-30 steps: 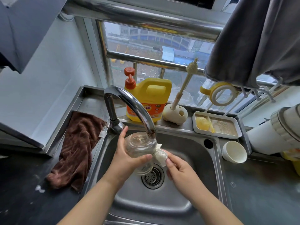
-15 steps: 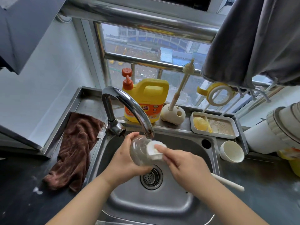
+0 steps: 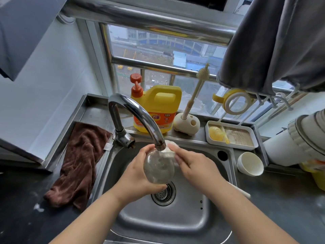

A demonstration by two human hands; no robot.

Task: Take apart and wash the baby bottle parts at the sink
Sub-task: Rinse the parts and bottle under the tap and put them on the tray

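1. Over the sink, just below the tip of the faucet, the left hand is gripping the clear baby bottle, its fingers and thumb curling round the glassy body.
2. The bottle is lying tilted, its rounded base facing the camera and its mouth pointing up toward the spout, directly above the drain strainer.
3. The right hand is pinching a white brush head against the bottle's mouth, its fingers closing on it; a pale handle is showing behind the right forearm.
4. Whether water is running from the spout cannot be told.
5. A brown towel is draping over the left edge of the sink onto the dark counter.
6. Along the back ledge, a yellow detergent jug with an orange pump is standing beside a cream holder carrying an upright bottle brush.
7. A white tray holding a yellow item is sitting to the right of the holder, and a white cup is resting near the sink's right rim.
8. A yellow-and-white ring part is hanging on the drying rack above the tray, under a grey cloth.
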